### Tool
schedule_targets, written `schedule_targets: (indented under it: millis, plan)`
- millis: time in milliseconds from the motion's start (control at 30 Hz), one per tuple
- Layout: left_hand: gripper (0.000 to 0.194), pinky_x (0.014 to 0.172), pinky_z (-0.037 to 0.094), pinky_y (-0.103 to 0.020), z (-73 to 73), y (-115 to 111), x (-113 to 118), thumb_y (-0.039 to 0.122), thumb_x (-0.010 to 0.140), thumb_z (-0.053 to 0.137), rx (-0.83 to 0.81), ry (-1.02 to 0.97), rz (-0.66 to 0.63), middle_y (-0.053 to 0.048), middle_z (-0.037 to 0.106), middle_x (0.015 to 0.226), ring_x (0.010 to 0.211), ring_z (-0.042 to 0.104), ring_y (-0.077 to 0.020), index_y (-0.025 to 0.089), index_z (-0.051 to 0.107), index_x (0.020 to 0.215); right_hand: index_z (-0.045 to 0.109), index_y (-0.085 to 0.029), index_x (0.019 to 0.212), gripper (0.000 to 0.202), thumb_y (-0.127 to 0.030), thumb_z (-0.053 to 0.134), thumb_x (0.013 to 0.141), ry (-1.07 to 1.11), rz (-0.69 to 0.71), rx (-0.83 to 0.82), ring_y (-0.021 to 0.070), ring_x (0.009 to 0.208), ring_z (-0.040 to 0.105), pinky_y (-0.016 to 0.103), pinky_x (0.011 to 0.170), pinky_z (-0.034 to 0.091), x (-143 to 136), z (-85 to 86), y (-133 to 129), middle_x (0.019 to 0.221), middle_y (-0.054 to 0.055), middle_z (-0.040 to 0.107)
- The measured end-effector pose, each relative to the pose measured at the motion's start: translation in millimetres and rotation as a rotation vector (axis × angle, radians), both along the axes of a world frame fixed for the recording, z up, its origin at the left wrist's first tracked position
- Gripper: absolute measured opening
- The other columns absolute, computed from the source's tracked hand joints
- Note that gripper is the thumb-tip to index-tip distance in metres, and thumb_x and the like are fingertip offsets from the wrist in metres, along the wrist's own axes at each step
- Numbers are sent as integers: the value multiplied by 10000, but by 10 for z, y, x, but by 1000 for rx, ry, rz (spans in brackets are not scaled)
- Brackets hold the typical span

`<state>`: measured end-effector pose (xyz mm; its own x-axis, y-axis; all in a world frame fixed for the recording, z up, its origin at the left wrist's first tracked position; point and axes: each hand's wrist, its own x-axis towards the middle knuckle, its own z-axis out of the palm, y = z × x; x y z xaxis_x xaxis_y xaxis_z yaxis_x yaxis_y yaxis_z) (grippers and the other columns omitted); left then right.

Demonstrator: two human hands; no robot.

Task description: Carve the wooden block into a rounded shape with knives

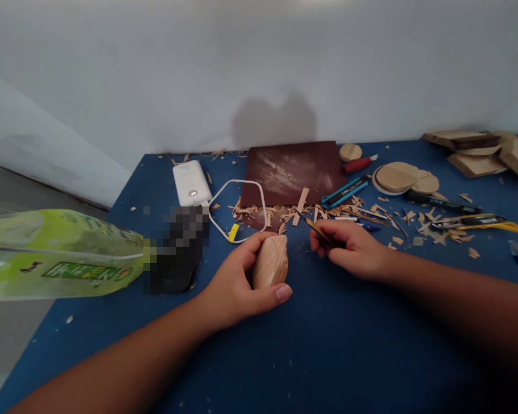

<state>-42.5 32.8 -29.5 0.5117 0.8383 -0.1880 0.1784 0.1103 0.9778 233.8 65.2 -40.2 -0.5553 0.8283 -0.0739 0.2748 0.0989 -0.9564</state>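
Note:
My left hand (235, 287) is wrapped round a rounded block of pale wood (271, 261), its thumb along the near side and its fingers behind. The block's grain shows, and its right side looks cut into facets. To the right, my right hand (354, 247) is closed on a slim, brass-coloured pointed tool (318, 231). Its dark tip points up and left, apart from the block; whether it is a knife or a pencil I cannot make out. Beyond both hands, wood shavings (302, 207) lie along the near edge of a dark red sheet (291, 172).
On the right lie a blue cutter (345, 191), a red-handled knife (356, 165), a yellow cutter (477, 222), a black marker (442, 201), wood discs (397, 176) and stacked wood pieces (477, 164). A white power bank (191, 181), cable (265, 201), black phone-like object (172, 267) and green bag (64, 256) occupy the left.

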Motion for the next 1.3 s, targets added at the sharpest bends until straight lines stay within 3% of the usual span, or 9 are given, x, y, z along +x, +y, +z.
schedule_targets:
  millis: [433,633,867,1100,1300]
  plan:
    - [718,785,527,-313,49,-17,34,503,792,873,22,27,-19,-41,628,1076,893,599,-196,223,528,1356,688,-205,1047,141,-279,591,977,-75,-36,142,151,731,562,286,686,432,-24,11,-15,853,-7,644]
    - [742,799,533,-322,26,-13,34,493,778,889,18,24,-24,-50,639,1112,930,614,-218,233,522,1368,677,-207,1073,142,-284,582,1002,-68,-45,137,148,735,554,281,688,436,-34,-7,-9,854,-9,635]
    - [745,775,515,-310,52,-18,40,496,777,892,8,29,-23,-33,632,1068,881,595,-195,225,521,1364,681,-204,1141,217,-182,588,946,-45,-50,106,150,744,569,279,692,458,-19,-21,-24,842,-16,625]
    - [737,799,517,-324,57,-22,45,488,780,894,-1,18,-24,-33,635,1078,898,595,-197,232,521,1362,708,-201,1163,207,-316,587,1041,-57,-14,171,157,801,625,293,734,477,-4,-25,-17,1007,41,718]
    - [743,833,542,-350,39,-17,37,478,769,900,21,23,-17,-56,656,1139,944,628,-223,238,527,1365,722,-200,1133,302,-436,536,1095,-30,6,132,146,726,591,277,687,447,7,-41,-21,805,-3,663]
